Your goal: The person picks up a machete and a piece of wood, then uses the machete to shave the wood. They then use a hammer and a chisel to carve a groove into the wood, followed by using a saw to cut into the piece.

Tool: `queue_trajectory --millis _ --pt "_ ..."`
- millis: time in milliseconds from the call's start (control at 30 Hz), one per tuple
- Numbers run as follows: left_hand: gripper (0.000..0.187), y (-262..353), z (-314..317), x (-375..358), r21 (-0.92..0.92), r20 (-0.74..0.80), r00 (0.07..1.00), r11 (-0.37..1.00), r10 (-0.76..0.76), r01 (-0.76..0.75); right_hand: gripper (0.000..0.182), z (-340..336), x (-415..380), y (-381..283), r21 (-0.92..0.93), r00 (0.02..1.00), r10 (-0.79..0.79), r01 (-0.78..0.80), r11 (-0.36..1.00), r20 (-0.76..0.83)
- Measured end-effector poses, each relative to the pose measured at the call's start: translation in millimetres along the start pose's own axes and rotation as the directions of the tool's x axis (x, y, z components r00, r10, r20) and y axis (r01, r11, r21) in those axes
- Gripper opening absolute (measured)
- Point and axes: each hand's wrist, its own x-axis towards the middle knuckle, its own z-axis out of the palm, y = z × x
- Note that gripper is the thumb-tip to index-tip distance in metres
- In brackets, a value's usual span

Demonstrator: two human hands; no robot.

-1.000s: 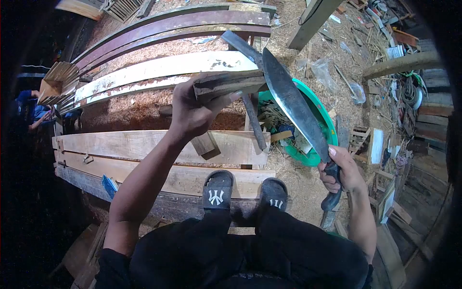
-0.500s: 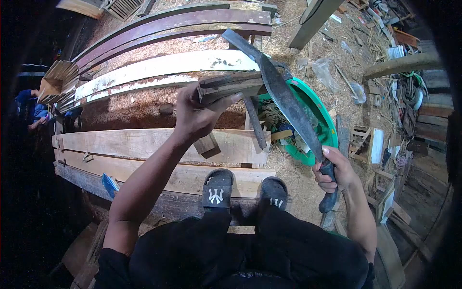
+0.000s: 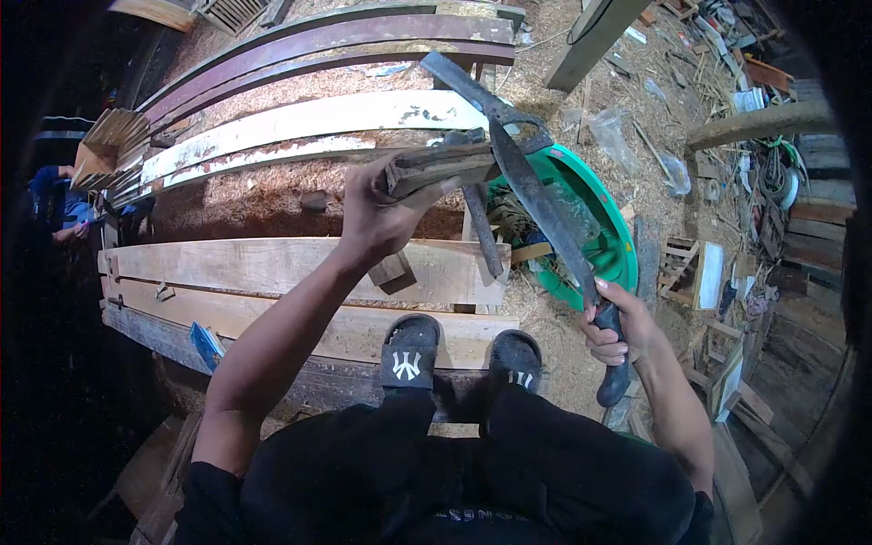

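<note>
My left hand is closed around a thick, rough piece of wood, gripping its near end, thumb along the side. In my right hand is a machete, held by its black handle. The long dark blade slants up and left across the far end of the wood and seems to touch it. Behind the wood, partly hidden, a dark tool with a straight handle leans by a bench. Below and right of the blade sits a green basin with leafy scraps inside.
Pale plank benches lie ahead, one under my sandals. A small wood block rests there. Farther off stand a white plank and a brown bench. A wooden post rises ahead. Another person is at far left.
The wood and my left hand have moved slightly right and down. The machete handle has shifted a little left, and its blade still crosses the wood's far end.
</note>
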Motion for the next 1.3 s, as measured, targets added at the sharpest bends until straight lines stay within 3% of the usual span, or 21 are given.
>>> queue_trajectory --millis 200,267,367,533,600,633,667,700,733,767,800,833,867,933,1000,1067,1133,1167,1267,1300 --pt "0.034 -18 9 -3 0.078 -0.031 0.999 0.997 -0.007 0.009 0.048 -7 10 16 0.166 0.994 0.041 -0.058 0.984 0.102" --pt "0.035 -20 10 -4 0.150 -0.019 0.999 0.988 -0.027 0.029 0.048 -8 12 18 0.174 0.994 0.045 -0.063 0.983 0.101" --pt "0.037 -27 12 -5 0.081 -0.011 0.998 0.995 -0.064 0.065 0.048 -9 15 21 0.187 0.992 0.050 -0.071 0.980 0.119" --pt "0.036 -31 14 -7 0.136 -0.004 0.995 0.986 -0.100 0.099 0.048 -10 17 25 0.195 0.989 0.056 -0.083 0.977 0.136" --pt "0.036 -31 17 -7 0.141 -0.002 0.993 0.983 -0.119 0.118 0.047 -5 20 22 0.163 0.999 0.033 -0.038 0.986 0.030" --pt "0.038 -29 19 -5 0.117 -0.004 0.968 0.961 -0.250 0.249 0.047 1 21 19 0.162 0.999 0.033 -0.037 0.986 0.027" --pt "0.040 -28 21 -4 0.094 -0.004 0.927 0.922 -0.376 0.375 0.042 10 23 12 0.019 0.990 -0.094 0.097 0.995 -0.105" --pt "0.040 -35 21 -4 0.093 -0.004 0.926 0.922 -0.377 0.375 0.037 16 23 6 -0.137 0.948 -0.235 0.209 0.968 -0.214" --pt "0.043 -47 19 -5 -0.073 -0.021 0.929 0.927 -0.371 0.368 0.037 20 21 1 -0.136 0.949 -0.234 0.208 0.969 -0.213" --pt "0.046 -60 16 -6 -0.236 -0.041 0.928 0.907 -0.369 0.350 0.029 23 20 -3 -0.445 0.852 -0.420 0.260 0.857 -0.311" --pt "0.046 -65 10 -7 -0.233 -0.045 0.927 0.906 -0.373 0.353 0.023 25 21 -5 -0.713 0.720 -0.610 0.233 0.661 -0.330" --pt "0.046 -71 4 -7 -0.311 -0.025 0.928 0.885 -0.371 0.346 0.016 11 16 -10 -0.814 0.706 -0.653 0.192 0.548 -0.274" --pt "0.047 -77 -2 -5 -0.387 -0.003 0.930 0.858 -0.367 0.337 0.031 -6 17 -9 -0.915 0.620 -0.773 0.219 0.340 -0.139" --pt "0.043 -87 -11 3 -0.423 0.036 0.932 0.839 -0.361 0.341 0.053 -9 15 -14 -0.981 0.553 -0.831 0.187 0.050 0.063" --pt "0.047 -94 -17 8 -0.672 -0.008 0.861 0.640 -0.509 0.372 0.058 3 9 -15 -0.974 0.612 -0.791 0.193 0.121 0.023" --pt "0.046 -101 -17 15 -0.680 -0.061 0.859 0.651 -0.509 0.337 0.064 16 8 -12 -0.962 0.668 -0.744 0.201 0.186 -0.004" --pt "0.045 -97 -15 21 -0.732 -0.003 0.780 0.533 -0.626 0.425 0.067 29 10 -1 -0.935 0.746 -0.654 0.130 0.329 -0.126" --pt "0.056 -92 -6 24 -0.721 -0.056 0.738 0.539 -0.672 0.436 0.067 22 20 12 -0.920 0.723 -0.690 0.239 0.310 -0.045" --pt "0.059 -88 5 35 -0.619 -0.147 0.654 0.585 -0.742 0.525 0.068 23 32 45 -0.913 0.762 -0.648 0.267 0.308 0.004" --pt "0.049 -91 9 38 -0.623 -0.190 0.700 0.636 -0.689 0.457 0.067 36 31 47 -0.866 0.795 -0.605 0.268 0.423 -0.049"
